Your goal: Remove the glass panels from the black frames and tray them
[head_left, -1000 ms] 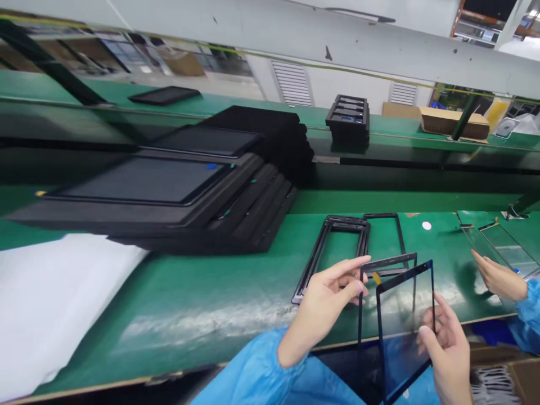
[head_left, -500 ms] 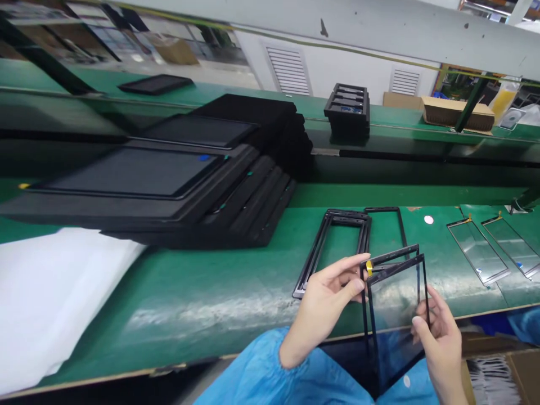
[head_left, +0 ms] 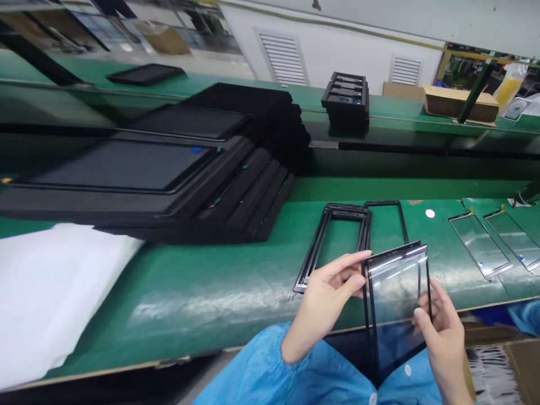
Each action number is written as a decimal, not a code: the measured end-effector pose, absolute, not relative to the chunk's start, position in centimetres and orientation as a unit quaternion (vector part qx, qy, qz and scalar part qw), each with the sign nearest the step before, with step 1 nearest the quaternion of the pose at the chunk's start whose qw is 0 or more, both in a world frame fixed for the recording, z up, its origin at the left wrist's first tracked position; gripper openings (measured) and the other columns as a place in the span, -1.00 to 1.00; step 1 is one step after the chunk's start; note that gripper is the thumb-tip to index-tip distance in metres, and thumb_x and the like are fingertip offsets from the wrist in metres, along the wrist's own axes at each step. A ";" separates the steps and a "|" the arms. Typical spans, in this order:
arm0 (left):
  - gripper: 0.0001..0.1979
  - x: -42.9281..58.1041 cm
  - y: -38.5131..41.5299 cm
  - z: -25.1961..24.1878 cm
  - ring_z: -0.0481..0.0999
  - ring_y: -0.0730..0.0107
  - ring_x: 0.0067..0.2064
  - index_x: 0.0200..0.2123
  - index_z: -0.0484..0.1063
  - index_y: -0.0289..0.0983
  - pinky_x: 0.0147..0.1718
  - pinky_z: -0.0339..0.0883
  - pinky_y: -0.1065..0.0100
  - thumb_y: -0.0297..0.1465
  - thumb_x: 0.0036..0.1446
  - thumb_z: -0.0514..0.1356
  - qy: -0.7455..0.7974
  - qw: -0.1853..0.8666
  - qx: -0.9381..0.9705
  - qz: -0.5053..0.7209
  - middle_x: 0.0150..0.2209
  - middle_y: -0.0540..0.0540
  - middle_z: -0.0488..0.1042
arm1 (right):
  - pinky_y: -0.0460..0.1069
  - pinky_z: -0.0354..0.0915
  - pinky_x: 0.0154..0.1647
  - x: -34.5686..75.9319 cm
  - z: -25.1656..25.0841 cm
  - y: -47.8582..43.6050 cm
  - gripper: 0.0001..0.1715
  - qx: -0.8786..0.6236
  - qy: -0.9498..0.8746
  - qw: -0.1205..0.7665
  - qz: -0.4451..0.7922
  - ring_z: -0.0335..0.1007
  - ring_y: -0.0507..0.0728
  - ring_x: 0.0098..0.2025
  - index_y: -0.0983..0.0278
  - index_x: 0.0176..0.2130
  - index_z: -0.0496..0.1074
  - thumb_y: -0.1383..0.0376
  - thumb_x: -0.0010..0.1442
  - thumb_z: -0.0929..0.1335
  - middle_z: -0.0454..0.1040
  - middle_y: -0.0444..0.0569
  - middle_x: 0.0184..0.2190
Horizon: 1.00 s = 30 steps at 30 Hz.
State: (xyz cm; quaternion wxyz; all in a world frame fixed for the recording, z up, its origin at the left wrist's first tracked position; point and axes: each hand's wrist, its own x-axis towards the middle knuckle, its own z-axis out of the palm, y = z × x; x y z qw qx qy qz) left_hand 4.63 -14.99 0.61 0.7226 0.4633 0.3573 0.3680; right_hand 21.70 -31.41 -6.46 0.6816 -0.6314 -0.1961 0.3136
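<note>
My left hand grips a thin black rectangular frame by its upper left side, thumb in front. In my right hand, pinched at the right edge, is a clear touch-screen glass panel with a black border. The glass lies in front of the frame, nearly lined up with it; a narrow gap shows along the left side. Behind my left hand a small stack of black frames rests on the green bench, with a single frame beside it.
Two more glass panels lie on the bench at right. Stacked black foam trays carrying dark screens stand at left, behind white sheets. On the rear shelf are small black trays and a cardboard box.
The glass panel's top has moved up and back against the frame, closing most of the gap. The yellow tab near my left fingers is now mostly hidden. The view has shifted slightly.
</note>
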 end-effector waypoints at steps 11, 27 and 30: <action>-0.51 4.6 -15.3 -0.2 0.65 0.36 -0.38 0.04 0.73 -0.22 -0.44 0.61 0.45 -0.18 0.05 0.56 0.359 0.737 0.446 0.359 -0.36 -0.09 0.63 | -0.11 0.49 -0.46 21.7 -5.6 -31.8 -0.20 -0.639 -0.203 0.654 0.349 0.50 0.05 -0.39 0.16 0.38 0.44 0.16 0.24 0.59 0.56 -0.07 -0.23; -0.40 5.2 -15.5 0.5 0.76 0.15 -0.21 0.12 0.67 -0.26 -0.47 0.62 0.45 -0.18 0.03 0.55 0.392 0.741 0.422 0.345 -0.24 -0.18 0.72 | -0.13 0.48 -0.44 20.9 -4.3 -31.6 -0.27 -0.666 -0.216 0.643 0.311 0.49 0.02 -0.39 0.12 0.37 0.43 0.18 0.29 0.55 0.55 -0.09 -0.23; -0.42 5.3 -15.4 0.8 0.78 0.07 -0.15 0.12 0.67 -0.28 -0.48 0.61 0.47 -0.19 0.04 0.53 0.412 0.728 0.430 0.341 -0.17 -0.22 0.74 | -0.07 0.53 -0.39 21.0 -4.8 -31.9 -0.27 -0.684 -0.252 0.620 0.290 0.51 0.06 -0.36 0.12 0.40 0.41 0.16 0.32 0.52 0.56 -0.06 -0.21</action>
